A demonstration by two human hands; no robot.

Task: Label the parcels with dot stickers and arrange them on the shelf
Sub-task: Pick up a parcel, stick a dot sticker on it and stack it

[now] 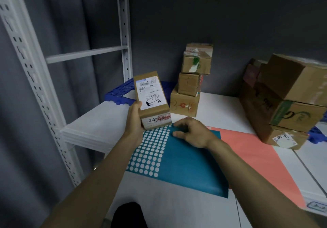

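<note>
My left hand point(135, 115) grips a long cardboard parcel point(151, 102) from its left side and holds it tilted above the white shelf point(99, 119). The parcel carries a white shipping label with handwritten numbers. Just below it lies a blue sticker sheet point(185, 164) whose left part shows rows of white circles where dots have been peeled off. My right hand point(190, 132) rests on the top edge of that sheet with its fingers curled down onto the blue part. Whether a sticker is pinched cannot be told.
A salmon-pink sheet point(256, 157) lies under and right of the blue one. Three stacked small boxes point(191, 84) stand at the back centre. Larger stacked cartons point(286, 102) fill the right. A blue plastic grid point(120, 89) lies at the back left by the white shelf upright point(126, 38).
</note>
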